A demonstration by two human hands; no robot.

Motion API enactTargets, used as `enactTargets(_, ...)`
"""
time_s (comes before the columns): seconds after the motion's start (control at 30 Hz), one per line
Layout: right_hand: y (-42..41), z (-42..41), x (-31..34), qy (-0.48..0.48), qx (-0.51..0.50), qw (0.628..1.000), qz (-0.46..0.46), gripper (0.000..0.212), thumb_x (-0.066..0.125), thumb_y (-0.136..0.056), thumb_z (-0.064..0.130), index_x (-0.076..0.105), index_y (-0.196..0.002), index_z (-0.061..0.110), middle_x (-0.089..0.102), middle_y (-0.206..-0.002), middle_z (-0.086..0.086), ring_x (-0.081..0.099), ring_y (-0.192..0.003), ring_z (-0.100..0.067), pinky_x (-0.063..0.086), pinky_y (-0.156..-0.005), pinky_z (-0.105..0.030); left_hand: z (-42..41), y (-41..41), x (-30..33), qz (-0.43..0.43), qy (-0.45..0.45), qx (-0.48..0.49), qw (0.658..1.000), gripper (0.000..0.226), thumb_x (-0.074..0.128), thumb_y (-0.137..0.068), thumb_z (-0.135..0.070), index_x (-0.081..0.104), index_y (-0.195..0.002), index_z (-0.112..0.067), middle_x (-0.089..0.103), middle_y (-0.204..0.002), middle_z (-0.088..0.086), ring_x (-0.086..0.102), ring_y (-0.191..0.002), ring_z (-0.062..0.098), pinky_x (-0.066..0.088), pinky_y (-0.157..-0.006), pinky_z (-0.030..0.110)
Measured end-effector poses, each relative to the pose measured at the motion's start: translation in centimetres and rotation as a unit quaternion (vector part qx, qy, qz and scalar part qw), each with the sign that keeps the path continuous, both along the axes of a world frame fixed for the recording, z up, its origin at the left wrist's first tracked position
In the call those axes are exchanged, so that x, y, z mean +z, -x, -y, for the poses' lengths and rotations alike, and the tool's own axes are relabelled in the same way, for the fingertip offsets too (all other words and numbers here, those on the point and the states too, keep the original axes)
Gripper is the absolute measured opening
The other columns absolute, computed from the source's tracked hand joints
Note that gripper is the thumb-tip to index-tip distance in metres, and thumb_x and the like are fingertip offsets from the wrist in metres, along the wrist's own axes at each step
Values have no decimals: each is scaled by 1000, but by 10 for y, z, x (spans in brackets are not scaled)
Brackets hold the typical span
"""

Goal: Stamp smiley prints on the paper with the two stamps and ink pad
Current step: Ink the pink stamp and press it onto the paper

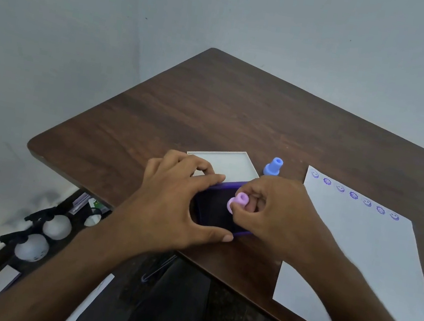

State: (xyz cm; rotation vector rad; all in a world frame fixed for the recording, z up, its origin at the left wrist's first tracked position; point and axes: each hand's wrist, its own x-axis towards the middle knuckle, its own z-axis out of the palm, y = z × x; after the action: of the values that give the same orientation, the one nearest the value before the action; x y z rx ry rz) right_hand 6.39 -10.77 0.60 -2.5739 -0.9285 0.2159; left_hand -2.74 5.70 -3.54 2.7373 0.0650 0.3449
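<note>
A dark purple ink pad point(214, 208) lies near the front edge of the brown table point(213, 110). My left hand point(180, 197) spans its left side, thumb and fingers on its edges. Fingers of my right hand point(274, 214) are closed on a pink stamp point(237, 202), tilted, held over the pad's surface. A blue stamp point(273, 166) stands upright behind my right hand. The white paper point(362, 256) lies to the right, with a row of several purple smiley prints point(354, 195) along its far edge.
The ink pad's white lid point(225, 162) lies open-side up just behind the pad. Below the table's left edge, the floor holds two white rounded objects point(46, 236), black clips and paper scraps. My dark-clothed lap is under the front edge.
</note>
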Motion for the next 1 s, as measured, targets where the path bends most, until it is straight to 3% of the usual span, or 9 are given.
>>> enactTargets(0.13,-1,-5,-5,57,23,998,9,25,56,-90,35,64,-102,14,50,-76,6,43,-62,-4,25,-53,-10,-1,-4,1,-20,-30,1,999,100,34,-54,-93,50,-134,-36,47,-133,-13,31,-124,11,18,-95,29)
enactTargets(0.27,-1,-5,-8,91,45,995,8,36,52,-93,38,57,-120,14,55,-98,1,44,-83,-9,28,-61,-11,0,-5,1,-24,-37,-2,999,95,36,-55,-92,53,-131,-37,48,-132,-14,33,-123,11,18,-93,29)
enactTargets(0.33,0,-5,-8,95,55,994,11,37,51,-94,37,56,-123,15,60,-111,-3,44,-87,-8,31,-71,-16,0,-5,1,-23,-32,-2,999,94,36,-56,-91,54,-130,-36,50,-131,-12,35,-122,13,19,-92,30)
enactTargets(0.4,1,-3,-8,92,63,994,12,37,51,-94,36,55,-125,15,61,-116,-4,44,-87,-8,31,-71,-16,0,-6,0,-26,-34,-1,999,94,36,-56,-91,54,-130,-36,50,-131,-12,35,-122,12,19,-92,30)
enactTargets(0.63,5,-2,-7,77,71,994,29,37,48,-96,34,54,-127,15,59,-119,-5,51,-97,-12,37,-84,-21,2,-5,-1,-22,-42,10,999,92,41,-55,-91,55,-129,-38,53,-130,-14,38,-118,12,19,-88,30)
enactTargets(1.0,3,-2,-10,70,73,994,38,34,49,-95,33,58,-121,14,62,-109,-4,48,-87,-10,34,-76,-20,2,-6,-1,-12,-50,9,999,90,45,-55,-90,58,-126,-35,56,-125,-12,41,-116,14,23,-87,32)
